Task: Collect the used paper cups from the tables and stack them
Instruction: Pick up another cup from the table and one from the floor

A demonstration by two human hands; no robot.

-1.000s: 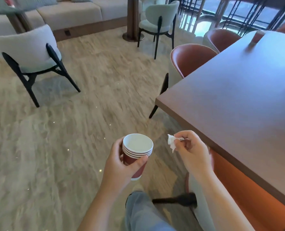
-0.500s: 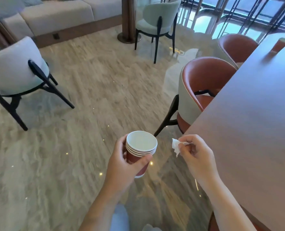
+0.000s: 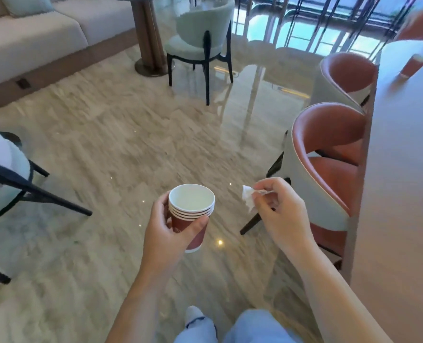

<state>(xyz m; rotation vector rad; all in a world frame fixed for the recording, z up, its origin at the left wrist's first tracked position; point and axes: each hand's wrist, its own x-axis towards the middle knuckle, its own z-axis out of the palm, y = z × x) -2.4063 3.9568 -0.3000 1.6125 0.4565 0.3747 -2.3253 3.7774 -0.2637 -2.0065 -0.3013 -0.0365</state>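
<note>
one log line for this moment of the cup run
left hand: holds cup stack | right hand: pinches white paper scrap | pending: cup upright on table

Left hand [image 3: 166, 229] grips the cup stack [image 3: 192, 214]; right hand [image 3: 279, 211] pinches a tissue [image 3: 248, 198].

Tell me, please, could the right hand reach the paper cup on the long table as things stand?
Probably not yet: the cup stands far up the table, well beyond the right hand, which pinches a tissue.
</note>
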